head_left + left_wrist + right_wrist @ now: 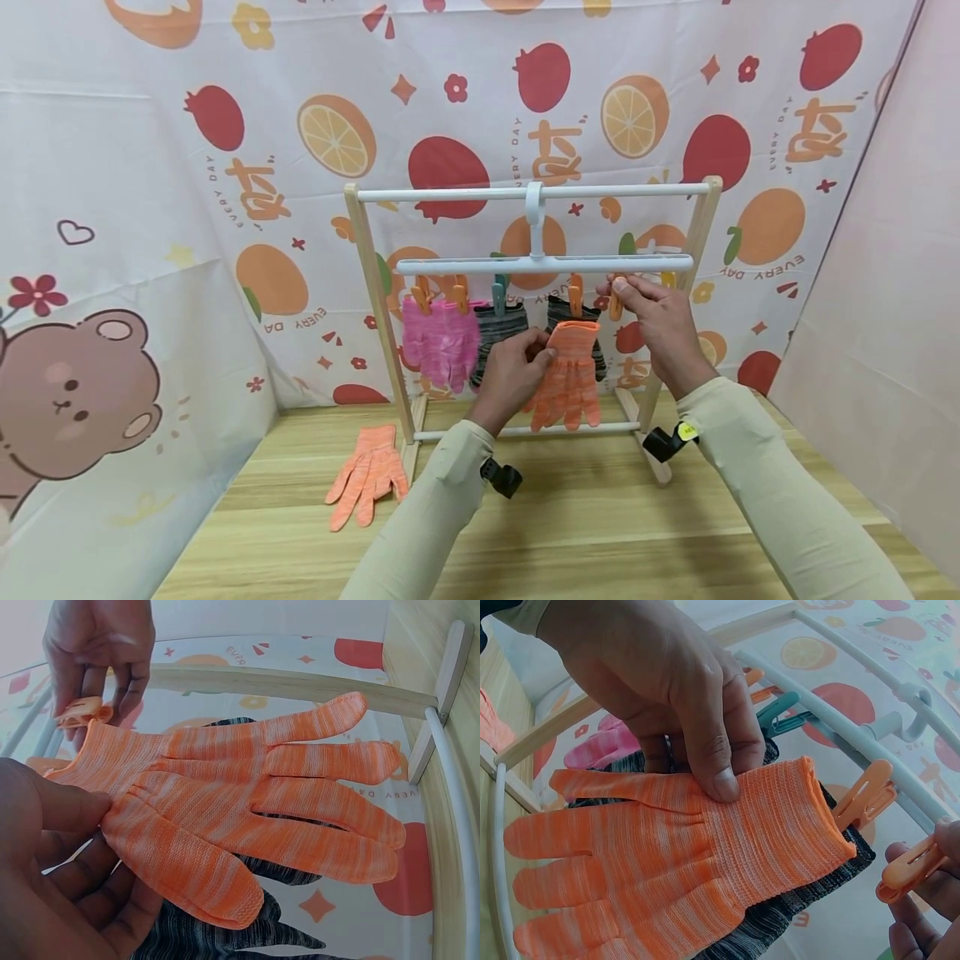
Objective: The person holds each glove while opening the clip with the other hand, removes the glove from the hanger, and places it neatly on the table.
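Observation:
My left hand [513, 375] pinches an orange knit glove [573, 379] near its cuff, thumb on the front. The glove hangs fingers down before a dark striped glove [598, 358]. My right hand [663, 325] pinches an orange clothespin [617, 300] at the right part of the white hanger [480, 267]. In the right wrist view that clothespin [911, 870] is apart from the orange glove's cuff [787, 810]. Another orange clothespin [575, 296] holds the dark glove behind.
A pink glove [442, 342] and another dark glove [498, 329] hang at left from clothespins, one teal [499, 296]. A wooden rack [367, 292] bears the hanger. A second orange glove [369, 475] lies on the wooden table [300, 567]. A yellow clothespin [667, 279] is at far right.

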`<state>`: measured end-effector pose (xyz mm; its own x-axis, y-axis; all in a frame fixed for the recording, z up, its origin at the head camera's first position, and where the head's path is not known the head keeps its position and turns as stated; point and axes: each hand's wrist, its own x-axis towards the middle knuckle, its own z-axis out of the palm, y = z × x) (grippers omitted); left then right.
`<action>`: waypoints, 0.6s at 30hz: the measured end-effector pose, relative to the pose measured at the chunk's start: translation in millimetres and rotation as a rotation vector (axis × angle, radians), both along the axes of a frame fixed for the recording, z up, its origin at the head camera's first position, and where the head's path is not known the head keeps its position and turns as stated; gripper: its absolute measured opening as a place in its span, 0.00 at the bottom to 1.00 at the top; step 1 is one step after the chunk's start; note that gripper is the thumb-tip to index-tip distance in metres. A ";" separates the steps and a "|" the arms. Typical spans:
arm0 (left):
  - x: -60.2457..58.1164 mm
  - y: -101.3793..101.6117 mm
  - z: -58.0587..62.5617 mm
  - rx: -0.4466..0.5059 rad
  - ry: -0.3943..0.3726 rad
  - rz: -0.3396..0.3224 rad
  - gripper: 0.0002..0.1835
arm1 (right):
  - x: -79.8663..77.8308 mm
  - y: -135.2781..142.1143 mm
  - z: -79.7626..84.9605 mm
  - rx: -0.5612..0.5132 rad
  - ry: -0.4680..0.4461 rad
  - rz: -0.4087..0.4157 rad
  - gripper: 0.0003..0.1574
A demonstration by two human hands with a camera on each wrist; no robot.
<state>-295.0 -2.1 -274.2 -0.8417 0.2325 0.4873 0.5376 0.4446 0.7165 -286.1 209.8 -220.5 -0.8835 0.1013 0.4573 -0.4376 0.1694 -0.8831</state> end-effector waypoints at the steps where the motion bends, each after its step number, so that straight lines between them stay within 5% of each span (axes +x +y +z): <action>1: 0.1 -0.5 0.1 -0.001 0.001 0.000 0.05 | 0.1 0.2 0.2 0.003 -0.001 0.001 0.29; 18: 1.7 -9.0 0.3 -0.005 0.004 0.013 0.05 | 2.2 -0.1 0.2 0.008 -0.006 0.009 0.30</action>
